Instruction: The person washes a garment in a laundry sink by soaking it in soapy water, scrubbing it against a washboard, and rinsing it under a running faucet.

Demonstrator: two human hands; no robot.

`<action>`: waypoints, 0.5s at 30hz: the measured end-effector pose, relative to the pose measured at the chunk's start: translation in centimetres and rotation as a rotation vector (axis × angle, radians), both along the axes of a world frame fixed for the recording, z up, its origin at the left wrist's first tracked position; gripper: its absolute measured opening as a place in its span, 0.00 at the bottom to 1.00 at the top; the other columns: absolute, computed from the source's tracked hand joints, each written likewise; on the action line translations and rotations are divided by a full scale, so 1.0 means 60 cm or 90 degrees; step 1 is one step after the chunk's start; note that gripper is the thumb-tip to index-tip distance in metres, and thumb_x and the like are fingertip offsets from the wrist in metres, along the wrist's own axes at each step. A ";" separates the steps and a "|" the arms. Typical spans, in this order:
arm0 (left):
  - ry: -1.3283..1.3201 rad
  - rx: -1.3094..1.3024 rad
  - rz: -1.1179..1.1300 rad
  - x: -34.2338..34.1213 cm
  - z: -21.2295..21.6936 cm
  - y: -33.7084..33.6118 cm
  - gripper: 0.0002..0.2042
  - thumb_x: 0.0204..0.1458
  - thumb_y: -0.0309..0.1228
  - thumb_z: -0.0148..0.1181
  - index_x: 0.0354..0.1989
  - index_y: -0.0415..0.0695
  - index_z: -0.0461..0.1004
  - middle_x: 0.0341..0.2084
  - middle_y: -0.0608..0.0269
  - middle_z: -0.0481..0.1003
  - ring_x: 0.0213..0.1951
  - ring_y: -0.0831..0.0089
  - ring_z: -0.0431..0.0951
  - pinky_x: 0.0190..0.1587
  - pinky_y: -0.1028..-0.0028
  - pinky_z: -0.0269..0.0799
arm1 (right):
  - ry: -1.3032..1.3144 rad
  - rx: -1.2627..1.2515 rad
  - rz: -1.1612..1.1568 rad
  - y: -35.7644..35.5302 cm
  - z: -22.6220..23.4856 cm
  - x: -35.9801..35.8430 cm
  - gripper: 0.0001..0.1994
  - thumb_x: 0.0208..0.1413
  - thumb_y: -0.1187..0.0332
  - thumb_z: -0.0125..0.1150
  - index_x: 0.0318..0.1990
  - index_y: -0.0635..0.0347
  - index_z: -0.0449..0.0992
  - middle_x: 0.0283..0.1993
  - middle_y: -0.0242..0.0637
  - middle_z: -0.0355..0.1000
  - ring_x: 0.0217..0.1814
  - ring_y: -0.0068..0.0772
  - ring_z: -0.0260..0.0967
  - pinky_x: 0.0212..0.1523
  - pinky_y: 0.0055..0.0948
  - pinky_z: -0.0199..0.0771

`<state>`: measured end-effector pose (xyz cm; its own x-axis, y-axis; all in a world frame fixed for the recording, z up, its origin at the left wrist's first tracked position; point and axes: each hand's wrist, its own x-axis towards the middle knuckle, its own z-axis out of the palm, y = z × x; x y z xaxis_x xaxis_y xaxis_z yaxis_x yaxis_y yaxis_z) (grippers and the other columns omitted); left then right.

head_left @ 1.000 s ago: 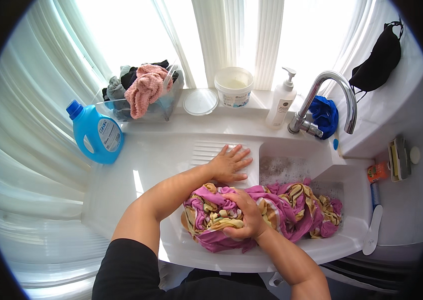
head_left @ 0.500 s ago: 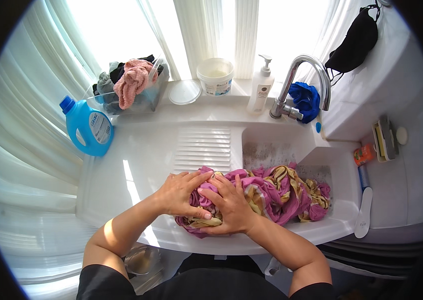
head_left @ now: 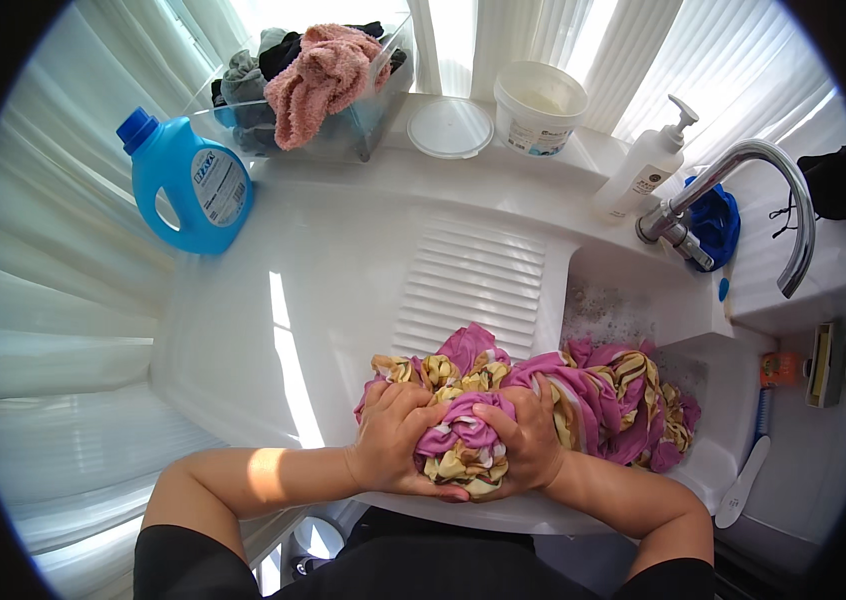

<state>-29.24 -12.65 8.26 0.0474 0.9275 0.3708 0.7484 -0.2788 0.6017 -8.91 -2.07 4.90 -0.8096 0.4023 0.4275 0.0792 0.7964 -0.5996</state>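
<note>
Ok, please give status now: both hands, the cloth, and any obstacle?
Left hand and right hand both clamped on bunched pink-and-yellow cloth. Cloth on near edge of white wash basin. Nothing blocking the hands.

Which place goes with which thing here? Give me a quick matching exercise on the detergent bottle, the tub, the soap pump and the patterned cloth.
Things:
1. blue detergent bottle
2. white tub
3. soap pump
4. pink and yellow cloth

Places:
A. beside the tap
B. gripped by the left hand and right hand
C. on the back ledge, right of the round lid
D. at the left end of the sink, by the curtain

Pairs: 1-D, 2-C, 3-A, 4-B
</note>
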 end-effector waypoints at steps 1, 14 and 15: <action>-0.023 -0.022 -0.016 -0.009 -0.008 0.009 0.40 0.28 0.66 0.69 0.40 0.42 0.71 0.34 0.57 0.68 0.37 0.60 0.69 0.43 0.62 0.58 | -0.004 -0.026 0.005 0.008 0.002 -0.006 0.52 0.26 0.31 0.68 0.60 0.51 0.65 0.46 0.44 0.64 0.46 0.44 0.64 0.57 0.58 0.49; -0.464 -0.415 0.048 -0.052 0.012 0.124 0.22 0.51 0.48 0.64 0.33 0.38 0.73 0.27 0.63 0.75 0.30 0.79 0.73 0.34 0.76 0.71 | -0.113 -0.463 -0.036 0.098 0.043 -0.051 0.43 0.42 0.42 0.67 0.62 0.56 0.61 0.53 0.51 0.70 0.57 0.55 0.66 0.58 0.43 0.63; -0.491 -0.429 0.059 -0.049 0.021 0.127 0.22 0.49 0.48 0.66 0.34 0.38 0.72 0.26 0.62 0.75 0.30 0.77 0.73 0.35 0.74 0.71 | -0.137 -0.470 -0.026 0.103 0.043 -0.041 0.43 0.44 0.42 0.66 0.64 0.54 0.59 0.59 0.52 0.66 0.63 0.54 0.62 0.62 0.43 0.60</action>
